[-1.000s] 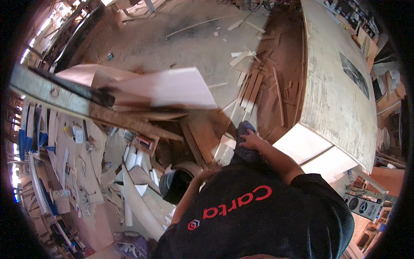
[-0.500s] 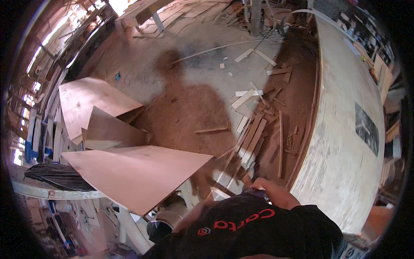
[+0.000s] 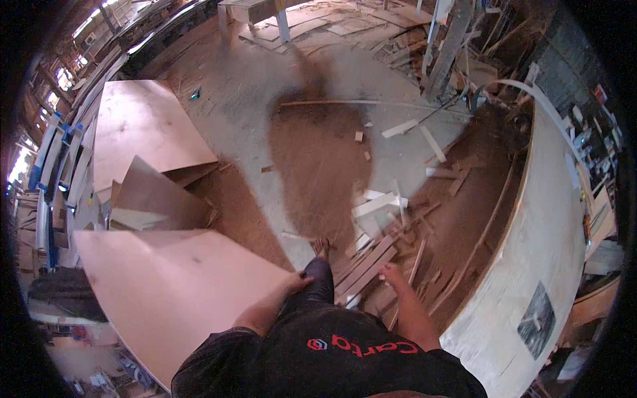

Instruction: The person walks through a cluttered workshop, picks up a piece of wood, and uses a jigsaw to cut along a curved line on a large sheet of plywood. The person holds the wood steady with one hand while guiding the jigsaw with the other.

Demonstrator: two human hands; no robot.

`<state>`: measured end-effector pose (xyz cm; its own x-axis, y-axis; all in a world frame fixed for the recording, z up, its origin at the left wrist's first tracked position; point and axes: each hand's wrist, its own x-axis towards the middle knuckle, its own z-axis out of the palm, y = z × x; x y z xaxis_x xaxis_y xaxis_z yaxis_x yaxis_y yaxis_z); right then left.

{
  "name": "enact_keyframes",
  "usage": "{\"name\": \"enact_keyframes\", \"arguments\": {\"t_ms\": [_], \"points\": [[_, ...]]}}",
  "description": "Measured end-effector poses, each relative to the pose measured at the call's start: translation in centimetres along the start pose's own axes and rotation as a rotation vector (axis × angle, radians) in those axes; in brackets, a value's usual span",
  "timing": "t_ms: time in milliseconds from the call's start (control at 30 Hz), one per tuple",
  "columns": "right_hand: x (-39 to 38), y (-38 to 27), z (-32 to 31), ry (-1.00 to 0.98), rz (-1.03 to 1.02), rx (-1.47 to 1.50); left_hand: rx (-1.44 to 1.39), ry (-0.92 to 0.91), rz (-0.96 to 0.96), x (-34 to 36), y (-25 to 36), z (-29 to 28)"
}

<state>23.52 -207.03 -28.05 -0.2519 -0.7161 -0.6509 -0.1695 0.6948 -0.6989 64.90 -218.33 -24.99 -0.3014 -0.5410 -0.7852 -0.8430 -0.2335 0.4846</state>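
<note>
My left hand (image 3: 296, 282) is at the right corner of a pale plywood sheet (image 3: 179, 272), beside my left thigh. Its fingers stretch to the right, and I cannot tell whether they touch the sheet. Out in front on the other side, my right hand (image 3: 391, 274) hangs over a heap of wood offcuts (image 3: 368, 265). Those fingers are curled in, with nothing visible inside them. Between the hands, my dark trouser leg (image 3: 320, 278) and a bare foot (image 3: 321, 247) reach forward onto the dusty floor.
Another plywood sheet (image 3: 149, 129) and a darker tilted board (image 3: 159, 199) lie at left. A large pale panel (image 3: 524, 245) runs along the right. Loose strips (image 3: 431, 142) are scattered ahead. A wooden post (image 3: 451, 50) and a table (image 3: 255, 10) stand farther off.
My view has shifted, and the left hand has come into sight by the plywood corner. My right hand has moved forward, away from my body. A foot now shows stepping ahead.
</note>
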Motion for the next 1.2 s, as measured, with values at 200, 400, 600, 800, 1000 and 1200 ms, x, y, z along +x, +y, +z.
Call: {"name": "enact_keyframes", "arguments": {"t_ms": [200,400,600,800,1000,1200], "points": [[4.5,3.4,-11.5,0.236,-0.270,-0.558,-0.101,-0.372,-0.240,13.2,3.7,-11.0],[7.2,-7.5,-8.0,0.176,0.435,-0.113,0.422,0.291,0.097,21.1,6.0,-33.1],[23.8,-24.8,-4.2,0.029,0.285,-0.118,-0.150,0.446,0.104,27.4,16.5,-49.2],[41.7,-34.7,-5.5,-0.185,0.283,-0.519,-0.108,0.307,0.004,34.8,11.0,-49.9],[67.3,-59.8,-13.3,0.092,-0.016,-0.698,-0.192,0.160,-0.287,35.2,0.7,-52.0],[81.9,-100.3,0.8,0.199,-0.554,-0.083,-0.426,0.317,-0.683,31.5,1.7,-58.9]]}}
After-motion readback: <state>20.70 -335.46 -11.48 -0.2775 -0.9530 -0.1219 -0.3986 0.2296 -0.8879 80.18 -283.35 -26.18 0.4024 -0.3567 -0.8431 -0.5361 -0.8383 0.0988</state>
